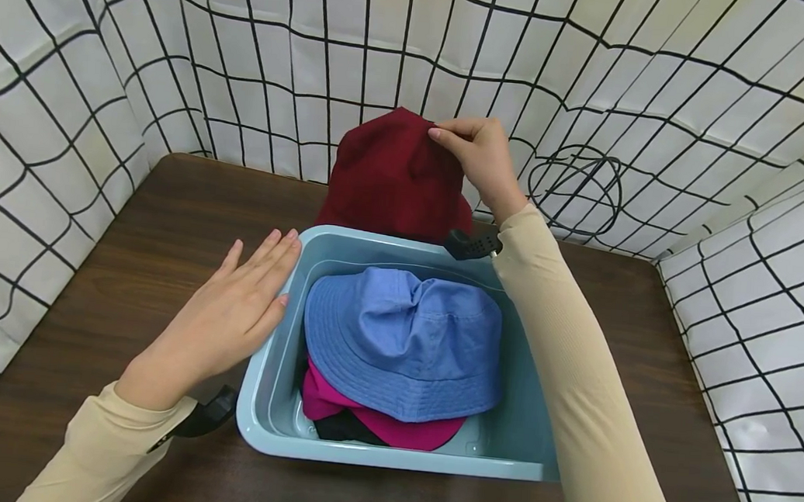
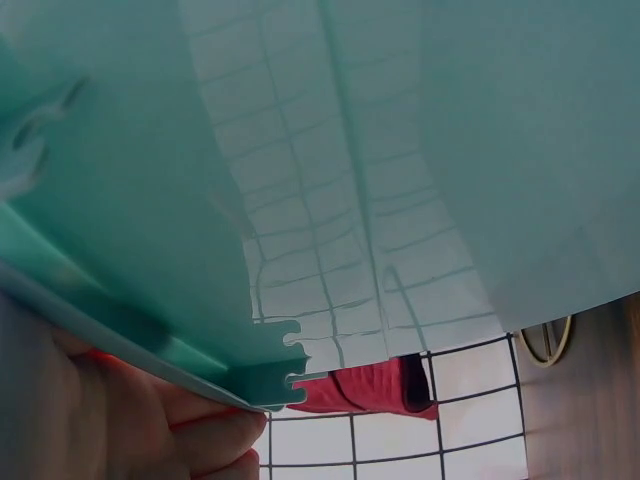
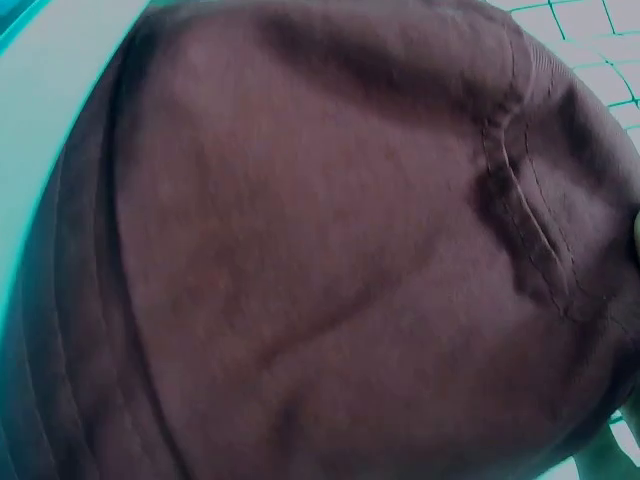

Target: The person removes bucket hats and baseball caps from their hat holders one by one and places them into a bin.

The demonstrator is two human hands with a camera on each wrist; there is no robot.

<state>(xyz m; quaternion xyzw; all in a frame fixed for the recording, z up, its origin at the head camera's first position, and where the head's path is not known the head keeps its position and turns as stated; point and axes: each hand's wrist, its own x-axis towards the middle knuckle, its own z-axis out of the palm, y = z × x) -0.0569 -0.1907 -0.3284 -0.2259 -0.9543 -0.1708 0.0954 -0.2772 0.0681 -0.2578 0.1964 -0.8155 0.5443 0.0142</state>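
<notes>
Behind the light blue plastic bin point(image 1: 387, 458), my right hand point(image 1: 478, 159) pinches the crown of a dark red bucket hat point(image 1: 400, 177) between thumb and fingers. That hat's lower part is hidden by the bin's far rim; its stitched crown fills the right wrist view. My left hand point(image 1: 230, 309) lies with straight fingers against the bin's left rim. Inside the bin, a blue bucket hat point(image 1: 402, 344) tops a magenta hat point(image 1: 403, 430), with a black item point(image 1: 347, 428) partly showing underneath. In the left wrist view the bin's outer wall point(image 2: 300, 180) takes up most of the frame.
The bin stands on a dark brown wooden table point(image 1: 128, 263). Black wire grid panels point(image 1: 303, 57) backed with white sheeting surround it at the back and sides. A coiled black cable point(image 1: 577, 189) hangs by the back panel, right of my right hand.
</notes>
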